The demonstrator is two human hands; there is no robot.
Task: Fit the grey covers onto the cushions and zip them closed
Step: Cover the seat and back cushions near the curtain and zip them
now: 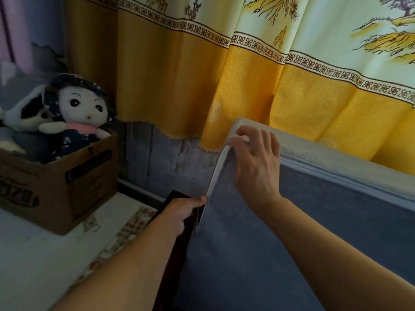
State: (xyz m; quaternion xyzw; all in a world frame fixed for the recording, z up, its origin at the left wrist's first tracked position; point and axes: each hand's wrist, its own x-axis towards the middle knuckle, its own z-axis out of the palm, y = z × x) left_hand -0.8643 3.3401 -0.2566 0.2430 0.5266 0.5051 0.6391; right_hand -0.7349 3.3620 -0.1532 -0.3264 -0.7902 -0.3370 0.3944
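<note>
A large cushion (292, 232) is seen standing upright, already dressed in a grey cover (258, 254) with a soft, slightly mottled nap. Along its left edge the pale zip (214, 176) is shown partly open, gaping at the upper corner, where white inner lining is exposed.

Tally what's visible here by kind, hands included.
Hands: 2, left hand and right hand
Grey covers: 1, grey cover
Soft toys: 2, doll and black-and-white plush
Cardboard boxes: 1, cardboard box
Curtains: 1, yellow curtain
Total: 7
</note>
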